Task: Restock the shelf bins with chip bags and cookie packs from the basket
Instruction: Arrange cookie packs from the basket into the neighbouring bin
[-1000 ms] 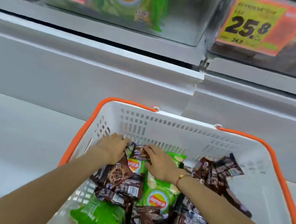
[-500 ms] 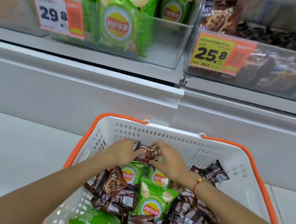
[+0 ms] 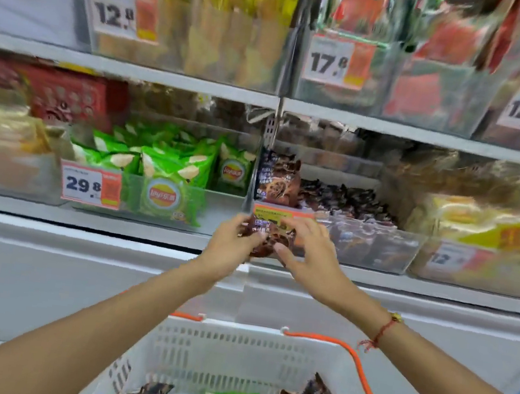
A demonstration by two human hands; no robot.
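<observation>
We lift a cookie pack (image 3: 267, 239) toward the cookie bin (image 3: 371, 244)
Our left hand (image 3: 229, 242) grips it; our right hand's (image 3: 312, 253) fingers (image 3: 284, 255) pinch it, loosely spread

brown cookie pack (image 3: 267, 238), crumpled and glossy, held up between left hand (image 3: 232, 242) and right hand (image 3: 312, 256), just in front of the cookie bin (image 3: 374, 248) near its front left corner. more brown packs heaped inside that bin. green chip bags (image 3: 172, 172) upright in the bin alongside. white basket (image 3: 231, 355) with orange rim below, holding mixed green bags and brown packs.
</observation>
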